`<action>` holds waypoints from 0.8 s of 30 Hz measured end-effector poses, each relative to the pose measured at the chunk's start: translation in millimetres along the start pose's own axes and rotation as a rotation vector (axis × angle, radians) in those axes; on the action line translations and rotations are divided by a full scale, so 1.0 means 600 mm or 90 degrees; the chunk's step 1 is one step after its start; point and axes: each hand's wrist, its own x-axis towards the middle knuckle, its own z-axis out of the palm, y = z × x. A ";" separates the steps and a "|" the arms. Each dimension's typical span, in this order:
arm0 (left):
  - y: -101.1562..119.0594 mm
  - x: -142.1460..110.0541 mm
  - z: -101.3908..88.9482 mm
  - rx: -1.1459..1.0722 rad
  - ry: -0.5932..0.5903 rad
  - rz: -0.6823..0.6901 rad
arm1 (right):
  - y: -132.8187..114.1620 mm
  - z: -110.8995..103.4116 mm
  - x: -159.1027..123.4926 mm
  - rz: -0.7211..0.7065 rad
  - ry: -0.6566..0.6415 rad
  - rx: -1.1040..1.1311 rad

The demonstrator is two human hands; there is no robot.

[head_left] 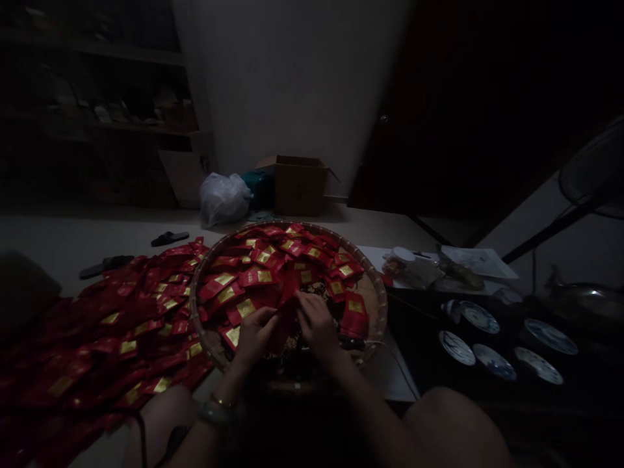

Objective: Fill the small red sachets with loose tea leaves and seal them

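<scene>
Both hands meet over the near half of a round woven tray [375,318]. My left hand [255,331] pinches one side of a dark red packet [287,317], fingers closed. My right hand [316,320] is closed at the packet's other side, near its top; the fingertips are partly lost in the dim light. Red packets with gold labels [266,257] fill much of the tray around them. Loose dark bits, too dark to name, lie under and beside my right hand. A dark handheld object with a cord [351,342] rests at the tray's right near side.
A large heap of red packets [146,331] covers the floor at left, near slippers [169,238]. On the right, a low dark table [414,344] bears several blue-and-white dishes [494,361]. Behind the tray stand a cardboard box [299,188] and a white plastic bag [224,198].
</scene>
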 end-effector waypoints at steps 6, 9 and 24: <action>0.000 0.000 0.005 -0.084 -0.013 -0.064 | -0.005 0.011 -0.010 0.038 0.064 0.046; 0.011 0.000 0.003 -0.116 -0.052 -0.106 | -0.003 0.003 -0.001 0.134 0.036 0.145; 0.000 0.013 -0.012 -0.532 0.059 -0.241 | -0.013 0.030 -0.022 0.269 0.002 0.329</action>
